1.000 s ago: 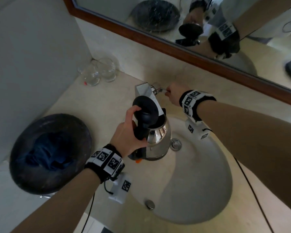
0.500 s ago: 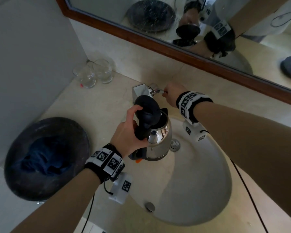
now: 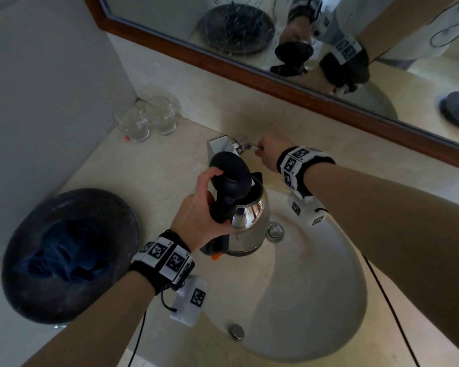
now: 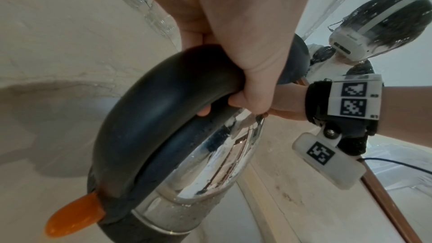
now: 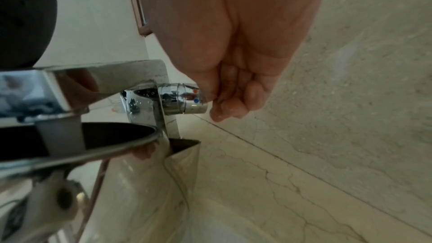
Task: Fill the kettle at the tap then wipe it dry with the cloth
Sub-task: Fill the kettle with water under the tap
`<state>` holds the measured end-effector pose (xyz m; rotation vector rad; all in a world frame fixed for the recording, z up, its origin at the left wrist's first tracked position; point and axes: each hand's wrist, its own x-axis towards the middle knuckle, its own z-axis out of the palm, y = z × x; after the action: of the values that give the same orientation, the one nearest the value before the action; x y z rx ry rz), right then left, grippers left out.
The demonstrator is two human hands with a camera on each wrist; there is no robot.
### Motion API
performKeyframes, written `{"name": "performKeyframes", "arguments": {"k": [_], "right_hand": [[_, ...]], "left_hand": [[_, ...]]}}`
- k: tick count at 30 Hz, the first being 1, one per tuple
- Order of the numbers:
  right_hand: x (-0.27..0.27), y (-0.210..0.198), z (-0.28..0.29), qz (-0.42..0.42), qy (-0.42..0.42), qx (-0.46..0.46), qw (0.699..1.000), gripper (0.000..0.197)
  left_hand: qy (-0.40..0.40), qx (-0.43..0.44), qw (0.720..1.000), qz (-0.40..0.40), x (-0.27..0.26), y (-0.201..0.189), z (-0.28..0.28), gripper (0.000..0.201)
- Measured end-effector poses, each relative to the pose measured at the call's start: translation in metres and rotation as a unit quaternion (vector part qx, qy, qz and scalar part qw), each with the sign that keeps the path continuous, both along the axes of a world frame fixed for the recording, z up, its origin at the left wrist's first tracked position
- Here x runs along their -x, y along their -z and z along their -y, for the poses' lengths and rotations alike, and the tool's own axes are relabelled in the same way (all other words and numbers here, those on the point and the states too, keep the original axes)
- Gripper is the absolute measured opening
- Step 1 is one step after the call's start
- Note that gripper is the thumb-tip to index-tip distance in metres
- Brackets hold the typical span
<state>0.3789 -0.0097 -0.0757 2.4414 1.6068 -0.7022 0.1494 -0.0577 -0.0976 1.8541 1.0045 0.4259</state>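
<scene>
Both hands busy at the basin. L hand [image 3: 196, 218] wraps the black handle [image 4: 149, 117] of the kettle [image 3: 249, 221], fingers curled right round it, thumb up by the raised black lid [image 3: 229, 170]. Kettle is held upright over the sink [image 3: 316, 300], mouth open under the chrome tap [image 3: 220, 145], spout just above the opening. Orange switch [image 4: 74, 215] sticks out at the base of the handle. Droplets on the kettle's steel body in the L wrist view.

R hand [image 3: 270, 154] is at the tap lever [image 5: 184, 99], fingers curled, tips on its end near the red/blue dots; can't tell whether water runs.

Blue cloth [image 3: 64, 252] sits bunched in a dark round bowl [image 3: 112, 207] on the counter [image 3: 149, 168], well left of the sink, apart from both hands. Two glasses [image 3: 146, 120] stand in the back corner by the wall. Mirror [image 3: 329, 35] w/ wood frame runs above.
</scene>
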Motion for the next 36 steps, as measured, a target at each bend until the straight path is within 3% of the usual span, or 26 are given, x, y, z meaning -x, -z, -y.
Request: {"name": "performKeyframes", "arguments": {"k": [36], "right_hand": [[0.0028,-0.0022,0.0003,0.017,-0.002,-0.001,1.000,0.028]], "left_hand": [[-0.032,-0.010,0.999,0.024,0.0046,-0.0016,0.0062,0.094]]}}
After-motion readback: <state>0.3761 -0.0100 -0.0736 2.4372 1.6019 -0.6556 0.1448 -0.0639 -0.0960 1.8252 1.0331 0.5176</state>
